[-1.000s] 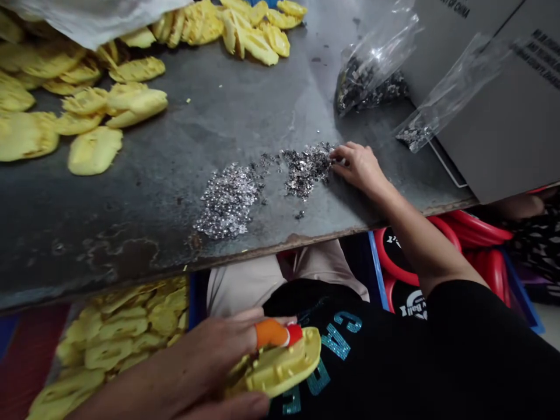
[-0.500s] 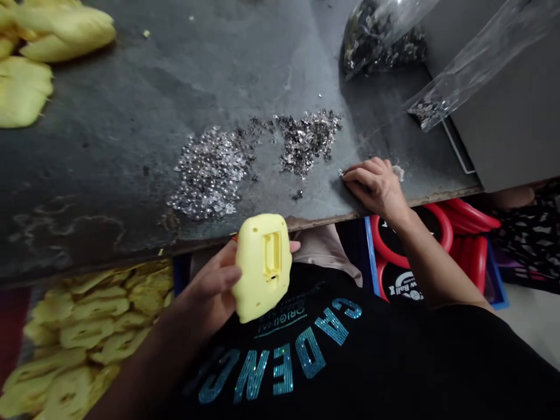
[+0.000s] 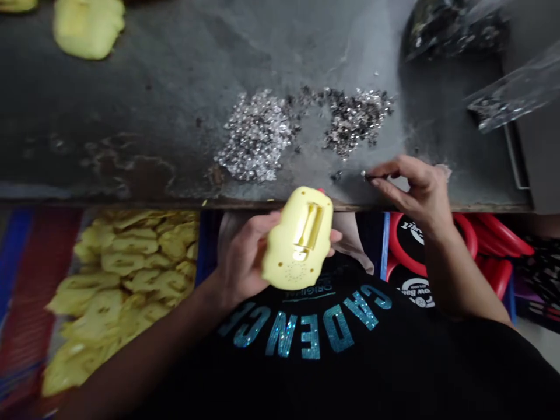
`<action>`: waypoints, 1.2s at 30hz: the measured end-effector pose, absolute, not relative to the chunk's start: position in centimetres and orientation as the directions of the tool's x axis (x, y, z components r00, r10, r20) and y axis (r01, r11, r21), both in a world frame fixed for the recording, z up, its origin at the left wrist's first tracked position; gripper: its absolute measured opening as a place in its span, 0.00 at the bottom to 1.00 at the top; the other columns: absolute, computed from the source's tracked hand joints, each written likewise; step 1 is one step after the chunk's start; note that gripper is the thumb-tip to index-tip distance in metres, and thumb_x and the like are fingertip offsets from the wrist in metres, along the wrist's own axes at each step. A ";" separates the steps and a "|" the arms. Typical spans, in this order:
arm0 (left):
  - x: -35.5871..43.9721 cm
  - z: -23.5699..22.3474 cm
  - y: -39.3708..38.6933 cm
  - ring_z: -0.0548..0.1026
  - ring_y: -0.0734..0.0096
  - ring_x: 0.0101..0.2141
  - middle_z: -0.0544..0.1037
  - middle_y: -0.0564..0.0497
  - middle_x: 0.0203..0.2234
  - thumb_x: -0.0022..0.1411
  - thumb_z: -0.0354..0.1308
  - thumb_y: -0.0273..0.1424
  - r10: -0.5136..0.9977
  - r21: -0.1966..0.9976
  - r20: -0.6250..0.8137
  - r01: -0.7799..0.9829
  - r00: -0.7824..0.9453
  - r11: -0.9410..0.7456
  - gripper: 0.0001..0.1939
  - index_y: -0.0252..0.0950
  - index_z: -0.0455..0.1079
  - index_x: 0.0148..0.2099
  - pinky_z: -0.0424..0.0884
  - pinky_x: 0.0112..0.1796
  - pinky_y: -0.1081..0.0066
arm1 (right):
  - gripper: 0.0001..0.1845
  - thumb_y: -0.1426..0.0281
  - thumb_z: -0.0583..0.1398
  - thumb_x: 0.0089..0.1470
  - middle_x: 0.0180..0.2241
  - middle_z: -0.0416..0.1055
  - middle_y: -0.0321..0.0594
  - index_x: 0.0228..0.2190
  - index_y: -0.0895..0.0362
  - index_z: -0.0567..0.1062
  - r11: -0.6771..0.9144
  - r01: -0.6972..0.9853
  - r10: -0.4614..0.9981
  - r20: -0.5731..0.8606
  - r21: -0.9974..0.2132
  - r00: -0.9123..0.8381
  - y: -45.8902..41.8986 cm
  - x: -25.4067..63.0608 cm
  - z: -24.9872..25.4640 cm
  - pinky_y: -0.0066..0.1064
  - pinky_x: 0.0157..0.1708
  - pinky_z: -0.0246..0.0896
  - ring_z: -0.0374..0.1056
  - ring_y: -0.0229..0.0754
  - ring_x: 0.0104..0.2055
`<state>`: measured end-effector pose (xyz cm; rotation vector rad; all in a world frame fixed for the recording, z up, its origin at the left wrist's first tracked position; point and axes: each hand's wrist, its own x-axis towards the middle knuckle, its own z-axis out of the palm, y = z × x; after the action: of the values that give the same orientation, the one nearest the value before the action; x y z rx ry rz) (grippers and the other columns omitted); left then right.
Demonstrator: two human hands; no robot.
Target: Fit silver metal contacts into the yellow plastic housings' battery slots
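Observation:
A yellow plastic housing (image 3: pixel 280 265) with a long recessed slot, screw holes and a ring of tiny holes faces up in my left hand (image 3: pixel 245 256), just in front of the bench edge. The fingers of that hand wrap round its sides and underside. Over the bench, my right hand (image 3: pixel 422 189) has thumb and forefinger pinched on a small metal piece (image 3: pixel 364 174). Close by lies a loose metal piece (image 3: pixel 336 175). Farther back are a bright heap of small metal pieces (image 3: pixel 258 140) and a darker heap (image 3: pixel 356 119).
Yellow shells (image 3: pixel 131 251) fill a container below the bench at left. Another yellow shell (image 3: pixel 90 29) lies at the back left. Clear bags of metal parts (image 3: pixel 455 32) stand at the back right. Red-rimmed black discs (image 3: pixel 406 274) sit in a blue crate below right.
The view has shifted, so the bench things appear farther left before and farther right now. My left hand has turned the housing slightly. My right thumb and forefinger now pinch more visibly.

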<state>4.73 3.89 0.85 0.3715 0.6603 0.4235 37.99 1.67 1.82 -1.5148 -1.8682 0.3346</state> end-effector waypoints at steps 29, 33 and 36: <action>5.7 1.5 2.5 0.92 0.43 0.45 0.92 0.42 0.42 0.72 0.70 0.51 0.448 0.419 -0.294 -0.308 0.844 0.854 0.29 0.33 0.83 0.61 0.87 0.45 0.57 | 0.13 0.68 0.62 0.80 0.51 0.86 0.37 0.59 0.41 0.81 0.673 0.699 0.719 0.434 -0.242 -0.542 0.0 31.6 5.9 0.45 0.47 0.81 0.82 0.46 0.47; 5.8 1.1 2.5 0.92 0.44 0.46 0.92 0.41 0.45 0.74 0.69 0.53 0.432 0.411 -0.260 -0.306 0.863 0.859 0.35 0.32 0.79 0.70 0.85 0.46 0.59 | 0.16 0.69 0.62 0.80 0.53 0.86 0.37 0.61 0.40 0.79 0.651 0.701 0.736 0.470 -0.291 -0.488 -0.4 31.5 5.2 0.46 0.46 0.81 0.81 0.46 0.47; 6.0 1.1 2.5 0.92 0.45 0.44 0.93 0.42 0.43 0.72 0.71 0.53 0.438 0.420 -0.250 -0.311 0.863 0.853 0.40 0.31 0.76 0.73 0.85 0.43 0.61 | 0.18 0.71 0.62 0.79 0.53 0.86 0.38 0.63 0.41 0.78 0.639 0.702 0.740 0.500 -0.315 -0.450 -0.7 31.3 4.8 0.45 0.47 0.80 0.81 0.46 0.47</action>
<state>6.03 2.54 1.10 0.3783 0.3475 0.4029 31.28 -0.66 4.85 -1.1199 -2.2483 0.0818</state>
